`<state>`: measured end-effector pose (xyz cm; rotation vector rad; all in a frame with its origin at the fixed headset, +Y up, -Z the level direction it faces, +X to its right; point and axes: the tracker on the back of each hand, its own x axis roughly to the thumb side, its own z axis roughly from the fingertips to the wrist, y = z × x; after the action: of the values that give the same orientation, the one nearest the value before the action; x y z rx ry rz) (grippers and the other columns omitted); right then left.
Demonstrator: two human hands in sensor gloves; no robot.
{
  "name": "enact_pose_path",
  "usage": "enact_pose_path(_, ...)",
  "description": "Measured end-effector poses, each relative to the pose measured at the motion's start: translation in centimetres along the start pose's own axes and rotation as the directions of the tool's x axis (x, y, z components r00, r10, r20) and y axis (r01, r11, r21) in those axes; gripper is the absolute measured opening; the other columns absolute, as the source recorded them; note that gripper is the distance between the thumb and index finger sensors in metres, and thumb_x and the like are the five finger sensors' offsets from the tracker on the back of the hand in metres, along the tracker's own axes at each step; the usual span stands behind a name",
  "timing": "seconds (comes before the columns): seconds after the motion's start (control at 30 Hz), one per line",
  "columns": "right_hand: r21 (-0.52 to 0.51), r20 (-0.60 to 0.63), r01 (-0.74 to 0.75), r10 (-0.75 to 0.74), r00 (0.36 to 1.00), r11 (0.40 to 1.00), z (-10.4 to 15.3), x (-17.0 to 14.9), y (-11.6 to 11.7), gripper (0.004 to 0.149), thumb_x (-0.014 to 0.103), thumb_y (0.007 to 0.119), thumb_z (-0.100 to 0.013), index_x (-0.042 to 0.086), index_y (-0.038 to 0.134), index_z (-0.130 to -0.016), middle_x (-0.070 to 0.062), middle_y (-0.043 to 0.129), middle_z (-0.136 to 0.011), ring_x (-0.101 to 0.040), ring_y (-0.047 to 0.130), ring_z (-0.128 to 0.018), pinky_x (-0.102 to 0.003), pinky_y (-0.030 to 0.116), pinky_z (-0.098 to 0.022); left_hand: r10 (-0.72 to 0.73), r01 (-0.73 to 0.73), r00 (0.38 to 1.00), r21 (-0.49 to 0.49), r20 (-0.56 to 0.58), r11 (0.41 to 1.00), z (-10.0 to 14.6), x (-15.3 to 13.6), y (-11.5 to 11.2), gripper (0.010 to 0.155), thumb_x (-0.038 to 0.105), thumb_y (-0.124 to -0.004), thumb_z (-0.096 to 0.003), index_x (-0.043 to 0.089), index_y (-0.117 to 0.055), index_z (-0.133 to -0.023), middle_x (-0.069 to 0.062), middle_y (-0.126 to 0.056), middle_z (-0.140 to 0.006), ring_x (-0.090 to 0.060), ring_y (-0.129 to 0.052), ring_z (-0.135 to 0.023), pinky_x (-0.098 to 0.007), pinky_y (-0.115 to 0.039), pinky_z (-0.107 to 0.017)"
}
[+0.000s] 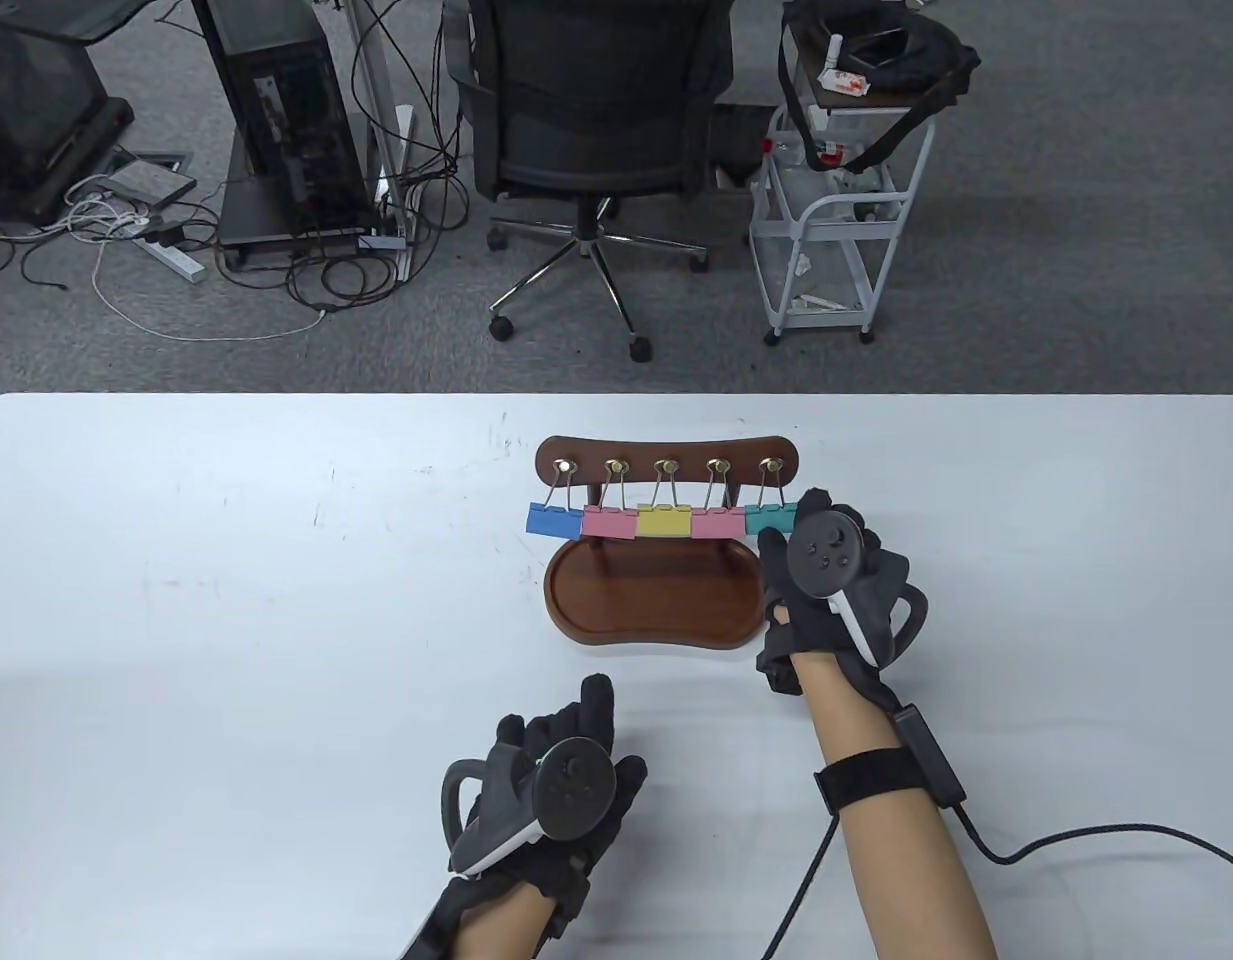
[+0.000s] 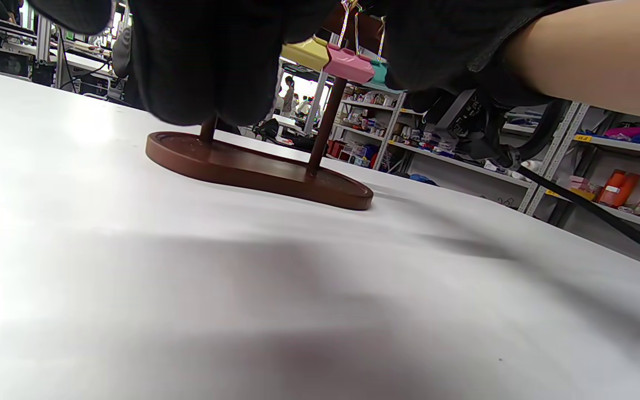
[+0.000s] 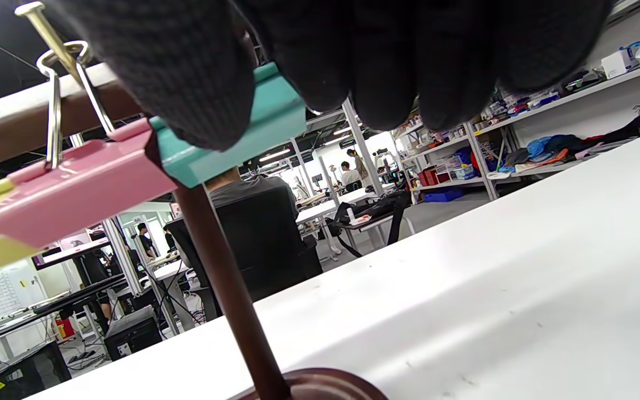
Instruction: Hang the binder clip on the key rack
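While L hand rests flat, open, R hand pinches teal clip on rack.

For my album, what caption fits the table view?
Right hand touches the teal binder clip hanging on the brown wooden key rack.

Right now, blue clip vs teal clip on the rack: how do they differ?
The blue clip hangs from the rack's leftmost hook; the teal clip hangs from the rightmost. The blue clip hangs free, untouched, while the right hand has its fingers on the teal clip's body. The left hand is near neither. Both hang by wire handles, bodies down, level with the other clips.
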<state>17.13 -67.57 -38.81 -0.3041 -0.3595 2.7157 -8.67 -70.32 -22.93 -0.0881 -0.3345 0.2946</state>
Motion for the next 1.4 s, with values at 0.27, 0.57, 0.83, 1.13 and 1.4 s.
enact_pose_path(0.27,0.018,0.039,0.044,-0.045,0.998,0.999,0.7,-0.6,-1.5,0.073,0.045,0.080,-0.056,0.001,0.062,-0.110,-0.031,0.068,-0.108,-0.056,0.075,-0.088,-0.066,0.065,-0.060,0.003,-0.003,1.000,0.009,0.002,1.000,0.0,0.0,0.1,0.083,0.044,-0.076,-0.0583,-0.003,-0.043,-0.117,-0.030,-0.076,-0.107,-0.058,-0.081,-0.091,-0.080,-0.048,-0.069)
enact_pose_path(0.57,0.027,0.127,0.097,-0.100,0.987,0.995,3.2,-1.3,-4.5,0.076,0.047,0.078,-0.056,0.000,0.057,-0.112,-0.035,0.061,-0.111,-0.059,0.071,-0.090,-0.067,0.064,-0.060,-0.016,0.016,1.000,0.019,0.020,1.000,0.0,0.4,0.1,0.082,0.045,-0.076,-0.0586,-0.003,-0.044,-0.118,-0.030,-0.076,-0.107,-0.058,-0.081,-0.091,-0.080,-0.048,-0.069)
enact_pose_path(0.83,0.043,0.224,0.108,-0.114,0.968,0.993,7.0,-1.8,-6.9,0.075,0.047,0.077,-0.057,0.000,0.058,-0.112,-0.035,0.062,-0.111,-0.059,0.071,-0.090,-0.068,0.063,-0.060,-0.015,0.014,1.000,0.017,0.027,1.000,0.1,0.6,0.0,0.082,0.044,-0.076,-0.0586,-0.003,-0.045,-0.117,-0.030,-0.076,-0.107,-0.058,-0.081,-0.091,-0.080,-0.048,-0.069)
enact_pose_path(1.13,0.071,0.267,0.099,-0.115,0.957,0.992,11.4,-2.5,-6.7,0.075,0.047,0.076,-0.057,0.000,0.058,-0.112,-0.035,0.063,-0.111,-0.060,0.071,-0.090,-0.068,0.063,-0.060,-0.015,0.014,0.999,0.016,0.035,1.000,0.0,0.7,0.0,0.082,0.044,-0.076,-0.0587,-0.003,-0.045,-0.118,-0.029,-0.076,-0.107,-0.058,-0.081,-0.091,-0.080,-0.048,-0.069)
enact_pose_path(1.4,0.067,0.236,0.091,-0.105,0.966,0.994,13.4,-3.1,-5.0,0.074,0.046,0.075,-0.057,0.000,0.059,-0.112,-0.036,0.063,-0.110,-0.060,0.071,-0.090,-0.068,0.063,-0.060,-0.015,0.014,0.999,0.017,0.039,1.000,0.1,0.7,-0.1,0.082,0.045,-0.076,-0.0586,-0.003,-0.045,-0.118,-0.029,-0.076,-0.107,-0.058,-0.081,-0.091,-0.080,-0.048,-0.069)
